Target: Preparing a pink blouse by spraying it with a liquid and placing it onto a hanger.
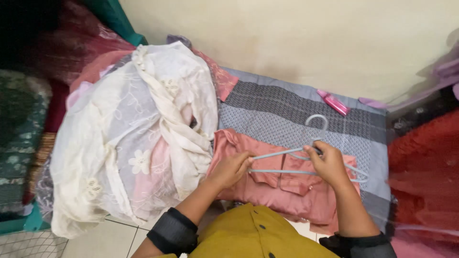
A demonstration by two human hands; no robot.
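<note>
A pale blue plastic hanger [287,154] lies over a dusty pink satin shirt [287,191] spread on a grey patterned mattress [287,112]. My left hand [232,168] pinches the hanger's left end. My right hand [327,162] grips the hanger near its neck, just below the hook [317,120]. Both hands rest above the shirt's collar area.
A big heap of white embroidered lace and pink cloth [134,138] sits left of the shirt. A pink bottle [333,102] lies by the cream wall [296,38]. Red fabric [425,162] is at the right, dark patterned cloth [19,124] at the left. White floor tiles [105,241] lie below.
</note>
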